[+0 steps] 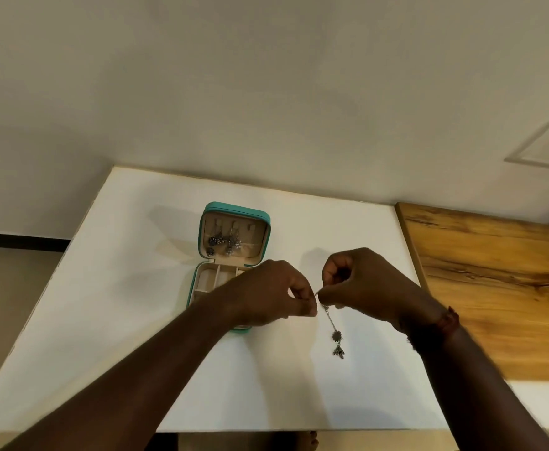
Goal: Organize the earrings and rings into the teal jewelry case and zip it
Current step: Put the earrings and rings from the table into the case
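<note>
My left hand [276, 296] and right hand [362, 284] both pinch the earring [336, 336] by its hook, mid-frame; it seems light, dangly, delicate.

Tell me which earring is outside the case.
The earring pinched by the left hand and right hand, dangling right of the case; the other earrings hang inside its lid.

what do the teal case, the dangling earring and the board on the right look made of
The teal case: probably faux leather, smooth matte shell; lining looks velvety beige. The earring: dark oxidised-looking metal, dull glints. The board: wood, clear grain, slight sheen.
</note>
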